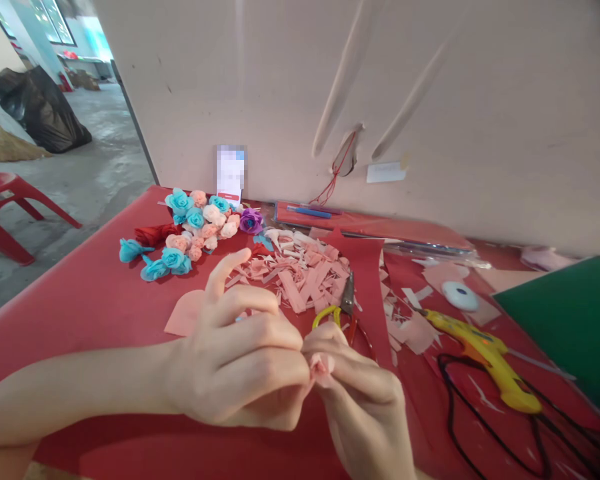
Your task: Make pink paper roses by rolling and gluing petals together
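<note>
A small pink paper flower (pixel 321 366), tightly rolled at its middle, is pinched between my two hands above the red table. My left hand (pixel 245 353) is closed on its left side, with the index finger lifted away from the others. From the right, the thumb and fingers of my right hand (pixel 367 393) grip the same flower. Just behind my fingers lie scissors (pixel 349 297) with yellow handles, partly hidden. A heap of pink paper scraps (pixel 305 270) spreads beyond them. Left of it, a pink paper petal (pixel 186 313) lies partly behind my left hand.
Finished paper flowers (pixel 200 227) in blue, pink and white cluster at the back left by a propped phone (pixel 230 173). At right are a yellow glue gun (pixel 485 357), its black cable, a white round case (pixel 460 295) and a green sheet (pixel 570 327). A red chair (pixel 10 193) stands left.
</note>
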The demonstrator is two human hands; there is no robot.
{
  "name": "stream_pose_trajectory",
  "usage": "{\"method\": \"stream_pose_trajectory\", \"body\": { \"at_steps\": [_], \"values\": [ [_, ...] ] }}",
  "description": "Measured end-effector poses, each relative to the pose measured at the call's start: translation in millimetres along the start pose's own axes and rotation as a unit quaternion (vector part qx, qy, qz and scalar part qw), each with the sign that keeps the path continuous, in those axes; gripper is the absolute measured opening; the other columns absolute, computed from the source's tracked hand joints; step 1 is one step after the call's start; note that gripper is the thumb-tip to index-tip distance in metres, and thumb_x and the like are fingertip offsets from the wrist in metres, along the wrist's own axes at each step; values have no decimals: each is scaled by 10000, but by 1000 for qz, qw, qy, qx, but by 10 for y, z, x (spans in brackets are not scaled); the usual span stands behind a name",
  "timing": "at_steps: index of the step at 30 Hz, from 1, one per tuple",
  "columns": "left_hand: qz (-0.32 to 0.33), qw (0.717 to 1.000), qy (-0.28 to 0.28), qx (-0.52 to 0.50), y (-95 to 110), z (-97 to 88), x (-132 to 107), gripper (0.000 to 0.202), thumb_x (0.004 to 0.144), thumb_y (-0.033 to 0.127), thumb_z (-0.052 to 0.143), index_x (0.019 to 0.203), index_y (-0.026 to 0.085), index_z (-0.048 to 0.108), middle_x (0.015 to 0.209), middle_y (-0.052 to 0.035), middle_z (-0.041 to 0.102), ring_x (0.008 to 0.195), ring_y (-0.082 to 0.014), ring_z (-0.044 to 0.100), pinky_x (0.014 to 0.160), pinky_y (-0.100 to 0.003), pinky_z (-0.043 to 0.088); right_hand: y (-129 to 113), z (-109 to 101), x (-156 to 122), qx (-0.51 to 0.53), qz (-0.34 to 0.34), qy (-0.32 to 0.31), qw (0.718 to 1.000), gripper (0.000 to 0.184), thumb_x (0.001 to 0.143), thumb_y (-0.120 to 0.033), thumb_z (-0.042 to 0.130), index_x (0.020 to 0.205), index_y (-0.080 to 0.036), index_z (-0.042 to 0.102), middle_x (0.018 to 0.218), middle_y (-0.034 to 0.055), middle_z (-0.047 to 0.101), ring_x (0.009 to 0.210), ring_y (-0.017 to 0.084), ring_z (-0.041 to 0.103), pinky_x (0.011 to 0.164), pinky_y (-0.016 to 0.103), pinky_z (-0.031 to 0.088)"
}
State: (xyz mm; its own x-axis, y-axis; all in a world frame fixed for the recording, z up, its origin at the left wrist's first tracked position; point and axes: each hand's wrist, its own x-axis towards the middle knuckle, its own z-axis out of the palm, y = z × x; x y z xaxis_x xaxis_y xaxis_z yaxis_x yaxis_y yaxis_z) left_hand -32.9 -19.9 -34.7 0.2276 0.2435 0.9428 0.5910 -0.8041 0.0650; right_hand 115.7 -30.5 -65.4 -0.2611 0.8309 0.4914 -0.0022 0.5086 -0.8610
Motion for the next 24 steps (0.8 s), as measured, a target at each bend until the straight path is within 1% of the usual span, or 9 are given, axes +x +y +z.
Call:
{"method": "stream_pose_trajectory", "body": {
  "at_steps": [3, 6, 11, 14, 16, 18, 21, 24],
  "values": [
    [0, 1000, 6, -1, -1, -11, -2, 142, 647, 91, 592, 557, 195, 555, 479, 59, 566, 570, -109, 488, 854, -417, 516, -23, -1, 21, -18, -3, 10, 1000, 196, 790, -148, 590, 819, -292, 719, 697, 7, 708, 594, 158, 565, 527, 290, 454],
    [9, 1000, 2, 12, -12, -36, 18, 143, 663, 89, 598, 587, 210, 598, 484, 63, 577, 578, -111, 491, 863, -407, 517, -44, 4, 38, -26, -9, 21, 999, 249, 763, -103, 606, 849, -309, 718, 692, -7, 712, 572, 148, 564, 534, 285, 461],
    [44, 998, -38, 20, -41, -82, 24, 219, 728, 79, 549, 597, 237, 626, 475, 66, 568, 570, -110, 482, 905, -387, 492, -42, 15, 32, -23, -19, 27, 999, 287, 759, -89, 606, 884, -326, 709, 690, -15, 714, 568, 147, 565, 547, 286, 467],
    [45, 997, -51, 19, -51, -92, -25, 253, 769, 85, 507, 643, 258, 642, 510, 67, 583, 630, -116, 491, 986, -411, 415, -25, 5, -6, -15, 0, 24, 1000, 288, 766, -87, 597, 877, -328, 709, 713, -13, 715, 592, 148, 563, 565, 289, 463],
    [43, 997, -54, 19, -54, -96, -59, 232, 767, 97, 523, 681, 274, 645, 536, 75, 587, 665, -115, 498, 1046, -418, 333, -14, -8, -34, -9, 23, 19, 1000, 287, 769, -94, 600, 876, -338, 708, 731, -17, 715, 608, 147, 562, 585, 290, 458],
    [41, 997, -62, 19, -60, -107, -73, 203, 751, 111, 555, 703, 288, 642, 540, 78, 574, 667, -116, 504, 1066, -411, 294, 3, -20, -52, 1, 40, 17, 999, 305, 778, -101, 595, 904, -359, 698, 750, -23, 715, 619, 143, 563, 609, 292, 453],
    [32, 996, -81, 16, -86, -146, -39, 190, 766, 130, 538, 713, 289, 629, 531, 61, 551, 627, -127, 505, 1000, -408, 369, 51, -28, -56, 16, 51, 30, 998, 329, 789, -117, 592, 954, -388, 677, 781, -34, 715, 638, 138, 566, 655, 300, 436],
    [5, 996, -91, 14, -137, -195, 50, 163, 773, 137, 523, 715, 262, 611, 547, 41, 557, 622, -140, 496, 895, -425, 432, 110, -31, -47, 29, 70, 55, 996, 321, 782, -130, 607, 936, -401, 679, 782, -43, 707, 672, 138, 558, 676, 300, 415]
  ]
}}
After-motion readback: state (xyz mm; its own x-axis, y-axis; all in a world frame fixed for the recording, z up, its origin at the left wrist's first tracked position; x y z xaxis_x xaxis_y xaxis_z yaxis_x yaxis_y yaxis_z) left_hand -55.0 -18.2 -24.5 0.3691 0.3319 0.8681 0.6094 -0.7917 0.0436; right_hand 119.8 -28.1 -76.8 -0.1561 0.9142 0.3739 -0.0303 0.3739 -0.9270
